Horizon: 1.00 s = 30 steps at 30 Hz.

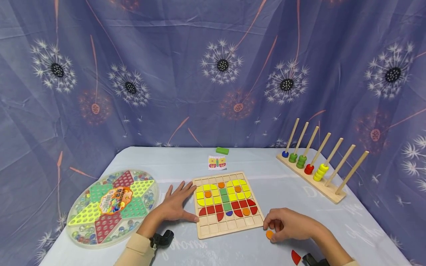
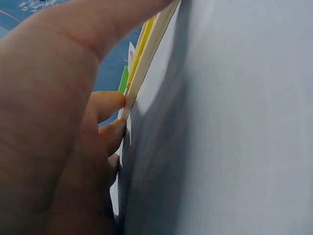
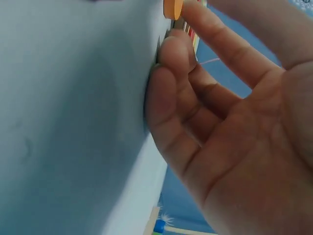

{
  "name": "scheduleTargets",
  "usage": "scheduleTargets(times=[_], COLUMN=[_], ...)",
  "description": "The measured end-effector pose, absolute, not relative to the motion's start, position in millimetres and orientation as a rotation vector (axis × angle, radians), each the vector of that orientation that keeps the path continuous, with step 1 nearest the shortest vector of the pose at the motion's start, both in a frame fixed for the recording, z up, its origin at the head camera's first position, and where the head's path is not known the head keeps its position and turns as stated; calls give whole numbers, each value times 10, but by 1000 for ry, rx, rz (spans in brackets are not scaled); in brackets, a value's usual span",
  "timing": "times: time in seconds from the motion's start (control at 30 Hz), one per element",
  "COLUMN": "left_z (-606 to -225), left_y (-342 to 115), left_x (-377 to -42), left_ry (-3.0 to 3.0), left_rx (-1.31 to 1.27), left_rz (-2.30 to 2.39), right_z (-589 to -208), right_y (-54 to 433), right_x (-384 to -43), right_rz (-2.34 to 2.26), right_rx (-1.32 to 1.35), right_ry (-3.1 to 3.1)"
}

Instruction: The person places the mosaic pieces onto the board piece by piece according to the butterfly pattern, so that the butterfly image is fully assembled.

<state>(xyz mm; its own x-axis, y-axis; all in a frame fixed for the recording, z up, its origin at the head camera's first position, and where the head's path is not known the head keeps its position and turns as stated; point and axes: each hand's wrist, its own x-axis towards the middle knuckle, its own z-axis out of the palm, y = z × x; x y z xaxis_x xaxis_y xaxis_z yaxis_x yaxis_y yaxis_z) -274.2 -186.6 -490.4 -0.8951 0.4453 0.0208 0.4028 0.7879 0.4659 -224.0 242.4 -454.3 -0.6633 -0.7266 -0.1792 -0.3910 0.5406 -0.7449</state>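
Note:
A square wooden grid board (image 1: pixel 208 231) lies mid-table, with yellow, red, green, orange and blue pieces set in its cells. My left hand (image 1: pixel 174 205) is spread beside it, thumb and fingertips at its left edge; the left wrist view shows fingertips (image 2: pixel 115 132) against the board's side. Near the board's front right corner, my right hand (image 1: pixel 291 223) pinches an orange disc (image 1: pixel 269 234) between thumb and index finger. In the right wrist view the disc (image 3: pixel 172 9) stands on edge at the index fingertip, while the other fingers (image 3: pixel 162 93) curl close to the table.
A red quarter-circle piece (image 1: pixel 295 257) lies near my right wrist. Behind the board are a picture card (image 1: pixel 217 162) and a green block (image 1: pixel 222 150). A round marble game board (image 1: pixel 113 238) lies at the left. A wooden peg rack with coloured rings (image 1: pixel 307 176) stands at the right.

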Motion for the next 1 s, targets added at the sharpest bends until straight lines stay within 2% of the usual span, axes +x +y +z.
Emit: scheduleTargets(times=[0.67, 1.0], left_z=[-4952, -4923], left_y=[-1870, -1866], left_x=[-2753, -2746], left_ry=[2885, 2881], left_rx=[704, 714], left_rz=[706, 719], right_z=[-4493, -4472], right_y=[2234, 1924], right_x=[-2132, -2262], right_rz=[-736, -723], right_rx=[-800, -884], right_ry=[2522, 2599])
